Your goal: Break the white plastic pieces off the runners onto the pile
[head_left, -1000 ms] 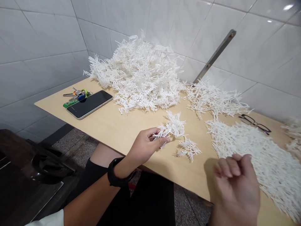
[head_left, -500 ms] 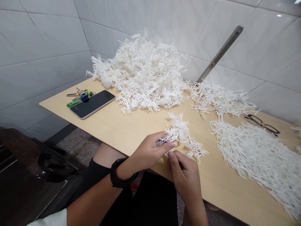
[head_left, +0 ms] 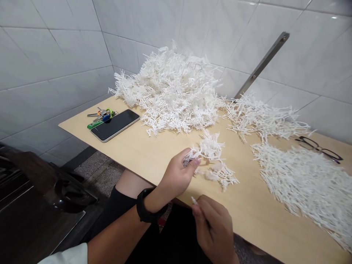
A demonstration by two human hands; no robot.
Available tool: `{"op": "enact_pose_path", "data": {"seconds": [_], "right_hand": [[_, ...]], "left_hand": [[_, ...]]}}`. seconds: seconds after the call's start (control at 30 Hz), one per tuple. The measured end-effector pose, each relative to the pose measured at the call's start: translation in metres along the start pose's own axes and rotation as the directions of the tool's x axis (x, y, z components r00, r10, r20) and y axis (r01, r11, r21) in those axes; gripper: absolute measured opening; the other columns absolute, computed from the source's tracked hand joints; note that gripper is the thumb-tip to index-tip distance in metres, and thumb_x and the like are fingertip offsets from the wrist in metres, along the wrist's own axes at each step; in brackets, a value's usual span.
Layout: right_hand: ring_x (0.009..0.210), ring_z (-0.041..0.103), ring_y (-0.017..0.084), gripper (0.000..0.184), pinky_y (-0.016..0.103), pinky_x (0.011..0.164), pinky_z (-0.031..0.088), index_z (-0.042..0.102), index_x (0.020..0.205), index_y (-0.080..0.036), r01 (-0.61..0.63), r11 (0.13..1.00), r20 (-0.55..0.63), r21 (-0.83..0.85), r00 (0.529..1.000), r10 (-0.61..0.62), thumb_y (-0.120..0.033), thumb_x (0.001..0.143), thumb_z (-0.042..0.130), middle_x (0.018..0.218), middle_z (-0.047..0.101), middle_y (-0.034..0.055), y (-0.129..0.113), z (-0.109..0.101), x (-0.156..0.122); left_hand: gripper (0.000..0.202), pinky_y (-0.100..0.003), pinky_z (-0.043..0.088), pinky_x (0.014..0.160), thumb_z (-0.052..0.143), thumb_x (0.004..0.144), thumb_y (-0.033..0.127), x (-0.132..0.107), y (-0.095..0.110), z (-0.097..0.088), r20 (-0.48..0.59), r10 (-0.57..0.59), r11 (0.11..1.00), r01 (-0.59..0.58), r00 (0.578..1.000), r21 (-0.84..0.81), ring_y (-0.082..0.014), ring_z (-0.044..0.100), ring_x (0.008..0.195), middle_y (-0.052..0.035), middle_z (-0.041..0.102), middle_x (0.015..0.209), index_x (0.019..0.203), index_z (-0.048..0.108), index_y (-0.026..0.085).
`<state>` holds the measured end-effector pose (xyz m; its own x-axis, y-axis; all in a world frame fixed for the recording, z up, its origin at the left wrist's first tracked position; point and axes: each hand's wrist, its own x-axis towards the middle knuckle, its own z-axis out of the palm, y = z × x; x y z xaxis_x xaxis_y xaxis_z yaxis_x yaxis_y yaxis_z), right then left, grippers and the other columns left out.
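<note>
Near the table's front edge, my left hand [head_left: 176, 176] is closed around a bunch of white branched strands [head_left: 211, 146], thin and plastic-looking, whose tips fan out past my thumb and fingers. Lower and to the right, my right hand [head_left: 214, 227] pinches a small white piece [head_left: 194, 200] between thumb and forefinger; only its tip shows. The two hands are apart. Just beyond the left hand, a loose cluster of similar strands [head_left: 224, 175] lies on the tabletop.
A tall heap of white strands [head_left: 178, 91] stands against the tiled wall. To its right lie a smaller pile [head_left: 266, 117], a spread layer of strands [head_left: 305, 183] and eyeglasses [head_left: 319, 148]. A phone [head_left: 115, 125] and keys [head_left: 103, 113] rest at left. A metal bar [head_left: 261, 68] leans behind.
My right hand has pulled down and away from my left hand, with the small white piece now showing in its pinch. The left hand keeps hold of the bunch. The view has shifted slightly.
</note>
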<state>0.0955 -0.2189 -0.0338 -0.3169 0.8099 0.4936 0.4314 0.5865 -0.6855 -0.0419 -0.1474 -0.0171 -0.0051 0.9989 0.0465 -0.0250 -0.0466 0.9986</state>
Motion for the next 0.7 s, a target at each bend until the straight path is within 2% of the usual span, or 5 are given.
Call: {"op": "enact_pose_path", "data": {"seconds": [0.1, 0.17, 0.33, 0.47, 0.7], "right_hand": [[0.053, 0.048, 0.01, 0.032, 0.022, 0.051, 0.037, 0.054, 0.067, -0.019, -0.201, 0.939, -0.365, 0.277, 0.882, 0.297, -0.019, 0.098, 0.048, 0.059, 0.051, -0.0022, 0.005, -0.014, 0.0], [0.058, 0.053, 0.01, 0.029, 0.02, 0.052, 0.043, 0.063, 0.073, -0.017, -0.184, 0.802, -0.569, 0.568, 0.616, 0.545, -0.019, 0.098, 0.048, 0.064, 0.056, -0.0004, 0.017, -0.036, 0.006], [0.067, 0.06, 0.006, 0.029, 0.014, 0.059, 0.053, 0.072, 0.095, -0.01, -0.158, 0.329, -0.274, 0.931, 0.291, 0.917, -0.005, 0.091, 0.044, 0.091, 0.069, 0.0075, 0.05, -0.093, 0.014], [0.058, 0.058, 0.008, 0.021, 0.016, 0.051, 0.051, 0.072, 0.098, -0.012, -0.269, 0.455, -0.343, 0.849, 0.374, 0.862, -0.024, 0.093, 0.056, 0.078, 0.07, 0.0054, 0.044, -0.08, 0.009], [0.052, 0.051, 0.012, 0.032, 0.022, 0.049, 0.042, 0.065, 0.076, -0.016, -0.532, 0.826, -0.251, 0.186, 0.788, 0.563, -0.047, 0.084, 0.068, 0.059, 0.058, -0.0017, 0.007, -0.017, 0.015]], "left_hand": [[0.026, -0.022, 0.041, 0.059, 0.058, 0.09, 0.038, -0.002, 0.0, 0.0, 0.049, -0.001, 0.999, 0.003, 0.999, -0.051, -0.0105, 0.046, 0.063, 0.0021, 0.048, 0.069, 0.077, 0.049, 0.017], [0.027, -0.022, 0.042, 0.06, 0.059, 0.089, 0.04, -0.004, -0.001, 0.0, 0.05, -0.029, 0.995, 0.033, 0.998, -0.099, -0.0105, 0.048, 0.063, 0.0021, 0.048, 0.069, 0.078, 0.051, 0.017], [0.03, -0.023, 0.042, 0.063, 0.061, 0.088, 0.043, -0.005, -0.002, -0.001, 0.104, -0.039, 0.998, 0.045, 0.994, -0.052, -0.0108, 0.051, 0.066, 0.0015, 0.053, 0.071, 0.08, 0.056, 0.016], [0.031, -0.022, 0.041, 0.064, 0.061, 0.088, 0.046, -0.006, -0.001, -0.002, 0.152, -0.02, 0.999, 0.024, 0.988, -0.027, -0.011, 0.05, 0.069, 0.0014, 0.053, 0.073, 0.081, 0.057, 0.016], [0.029, -0.024, 0.04, 0.063, 0.061, 0.088, 0.042, -0.01, 0.002, -0.003, 0.282, -0.016, 0.999, 0.002, 0.959, 0.049, -0.0132, 0.048, 0.069, -0.0002, 0.052, 0.074, 0.08, 0.056, 0.015]]}}
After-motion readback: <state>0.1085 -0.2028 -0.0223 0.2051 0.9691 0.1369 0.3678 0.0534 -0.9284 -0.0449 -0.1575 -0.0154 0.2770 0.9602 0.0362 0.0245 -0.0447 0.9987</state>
